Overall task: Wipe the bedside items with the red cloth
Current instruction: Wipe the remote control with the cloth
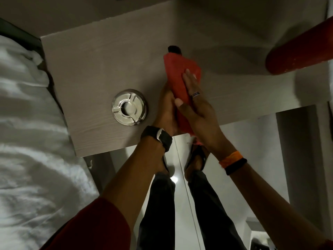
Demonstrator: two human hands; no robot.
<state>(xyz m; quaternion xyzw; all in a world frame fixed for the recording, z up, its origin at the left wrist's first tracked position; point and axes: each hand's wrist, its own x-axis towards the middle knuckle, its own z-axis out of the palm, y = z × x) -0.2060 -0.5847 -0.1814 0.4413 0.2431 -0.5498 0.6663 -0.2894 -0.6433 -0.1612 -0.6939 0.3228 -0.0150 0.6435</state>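
Note:
A red cloth is wrapped around a long dark object, of which only the black far end shows above the cloth. My left hand grips the lower part of the wrapped object from the left. My right hand presses the cloth against it from the right, fingers spread along the cloth. Both hands are held over the front edge of the light wood bedside table. A round silver ashtray sits on the table just left of my left hand.
A bed with white sheets lies along the table's left side. A red lampshade juts in at the upper right. Below the table edge are my legs and sandalled feet on a glossy pale floor.

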